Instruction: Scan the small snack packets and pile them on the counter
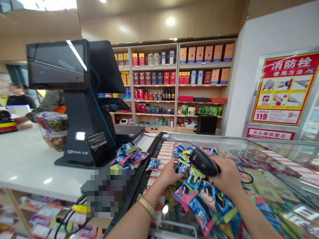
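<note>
My right hand (228,176) is wrapped round the handle of a black barcode scanner (203,162), whose head points left over a heap of small wrapped snacks. In my left hand (169,174), a blue snack packet (182,166) sits between thumb and fingers, just left of the scanner. Loose snack packets (199,207) in blue, pink and green wrappers lie on the glass counter (171,222) beneath and in front of both hands. Left of my left hand is a single packet (153,164). A smaller pile of packets (128,154) rests beside the till.
A black till with screens (79,126) stands on the white counter (32,159) at left, with plastic tubs (58,131) behind it. A person (21,96) is at the far left. Shelves of boxes and bottles (154,78) line the back. The scanner's cable (249,176) curls at right.
</note>
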A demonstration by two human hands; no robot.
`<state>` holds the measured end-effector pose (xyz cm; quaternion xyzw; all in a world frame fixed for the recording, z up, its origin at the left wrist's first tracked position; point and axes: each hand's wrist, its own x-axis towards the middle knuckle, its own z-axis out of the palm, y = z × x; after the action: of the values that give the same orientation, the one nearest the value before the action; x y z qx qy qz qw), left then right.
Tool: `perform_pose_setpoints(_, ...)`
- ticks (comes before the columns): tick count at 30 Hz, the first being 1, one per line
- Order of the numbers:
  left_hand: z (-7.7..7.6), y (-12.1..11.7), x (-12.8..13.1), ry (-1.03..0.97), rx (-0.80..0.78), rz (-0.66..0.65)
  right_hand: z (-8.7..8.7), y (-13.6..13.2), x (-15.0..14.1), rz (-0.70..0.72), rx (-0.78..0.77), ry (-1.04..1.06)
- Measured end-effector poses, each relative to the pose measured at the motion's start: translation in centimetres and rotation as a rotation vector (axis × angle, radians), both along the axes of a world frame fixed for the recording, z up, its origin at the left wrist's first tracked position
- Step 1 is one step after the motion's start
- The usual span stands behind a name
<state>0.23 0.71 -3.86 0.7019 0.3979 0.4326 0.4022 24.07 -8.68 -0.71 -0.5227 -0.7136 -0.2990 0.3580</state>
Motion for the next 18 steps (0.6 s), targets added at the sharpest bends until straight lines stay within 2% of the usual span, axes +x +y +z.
perform_pose_setpoints(6,2.0,0.2,-1.2,-0.146,-0.062,0.057,0.0,0.0,0.0,-0.011,0.007,-0.017)
perform_pose_setpoints(10,3.2,0.2,-1.6,-0.259,0.086,0.112,0.1,-0.1,-0.2,-0.009,0.009,-0.004)
perform_pose_setpoints(13,3.5,0.3,-1.7,-0.265,0.195,0.133,0.4,-0.4,-0.8,0.014,0.004,-0.008)
perform_pose_setpoints(18,3.5,0.3,-1.7,-0.284,0.229,0.171,0.8,-1.0,-2.2,0.024,-0.086,0.041)
